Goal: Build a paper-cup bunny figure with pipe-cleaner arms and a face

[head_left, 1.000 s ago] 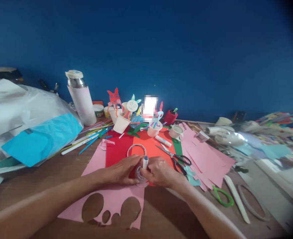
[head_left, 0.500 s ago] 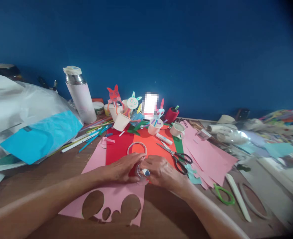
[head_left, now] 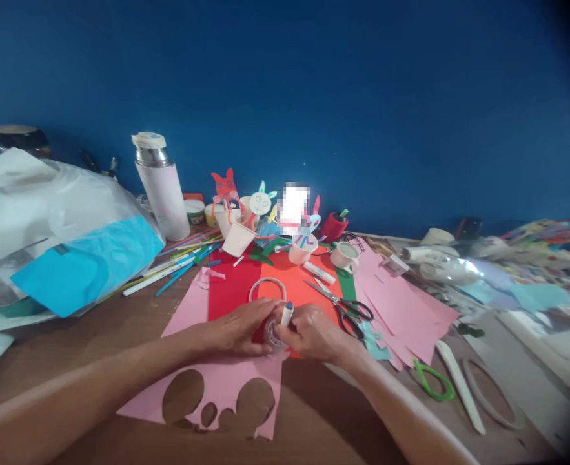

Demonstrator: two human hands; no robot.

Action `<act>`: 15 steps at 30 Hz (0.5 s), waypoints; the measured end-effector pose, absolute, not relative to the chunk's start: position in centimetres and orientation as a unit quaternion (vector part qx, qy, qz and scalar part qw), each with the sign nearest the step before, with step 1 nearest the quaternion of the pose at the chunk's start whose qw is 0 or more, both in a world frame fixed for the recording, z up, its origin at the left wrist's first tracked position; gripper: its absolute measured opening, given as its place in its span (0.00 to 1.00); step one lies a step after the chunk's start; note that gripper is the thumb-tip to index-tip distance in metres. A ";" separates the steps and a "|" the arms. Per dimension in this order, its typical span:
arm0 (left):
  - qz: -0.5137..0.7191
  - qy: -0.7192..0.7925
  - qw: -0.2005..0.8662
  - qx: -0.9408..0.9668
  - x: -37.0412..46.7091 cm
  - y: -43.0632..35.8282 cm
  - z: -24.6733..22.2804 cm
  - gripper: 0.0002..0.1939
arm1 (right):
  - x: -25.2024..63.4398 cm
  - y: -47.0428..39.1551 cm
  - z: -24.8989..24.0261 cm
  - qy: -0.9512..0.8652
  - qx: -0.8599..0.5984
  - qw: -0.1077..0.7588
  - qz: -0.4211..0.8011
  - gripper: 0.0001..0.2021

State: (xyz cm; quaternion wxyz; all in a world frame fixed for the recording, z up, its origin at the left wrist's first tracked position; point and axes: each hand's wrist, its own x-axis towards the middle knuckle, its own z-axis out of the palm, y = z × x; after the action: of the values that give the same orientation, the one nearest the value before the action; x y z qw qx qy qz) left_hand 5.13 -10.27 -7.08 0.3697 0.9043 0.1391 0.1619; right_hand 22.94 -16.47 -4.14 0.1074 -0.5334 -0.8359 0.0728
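My right hand [head_left: 314, 330] grips a white marker [head_left: 286, 314] with a blue end pointing up, over a small clear ring [head_left: 272, 334] that looks like a tape roll. The fingers and thumb of my left hand [head_left: 246, 327] curl around the ring's left side. Both hands rest over red paper [head_left: 227, 284] and orange paper [head_left: 285, 271]. A larger white ring [head_left: 268, 281] lies just beyond the left fingertips. Pink paper [head_left: 139, 403] with round holes cut out lies nearest me. The marker's lower end is hidden by my right hand.
Black-handled scissors [head_left: 355, 309] lie right of my right hand, near pink sheets [head_left: 401, 297]. Behind stand paper cups [head_left: 239, 239] with paper animal figures, a mug [head_left: 345, 256] and a white flask [head_left: 161, 194]. A plastic bag [head_left: 76, 200] bulges at left.
The marker has turned from pointing toward me to standing nearly upright, as my right hand rotated. My left hand stays by the clear ring. The view has shifted slightly.
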 end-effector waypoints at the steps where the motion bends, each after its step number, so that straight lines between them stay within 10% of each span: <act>1: 0.162 0.134 0.372 0.904 5.2 -10.3 -6.9 0.20 | 23.0 -16.4 -4.3 -0.828 -0.539 0.116 0.099 0.11; 15: 0.170 0.132 0.342 0.915 4.4 -9.8 -9.2 0.38 | 22.8 -17.2 -4.0 -0.872 -0.477 0.114 0.010 0.07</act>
State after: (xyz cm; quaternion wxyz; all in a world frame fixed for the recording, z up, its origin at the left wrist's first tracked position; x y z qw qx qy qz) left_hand 4.39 -9.80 -9.18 0.3418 0.9149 0.1315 0.1697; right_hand 22.84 -17.20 -3.96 0.1138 -0.4766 -0.8717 0.0100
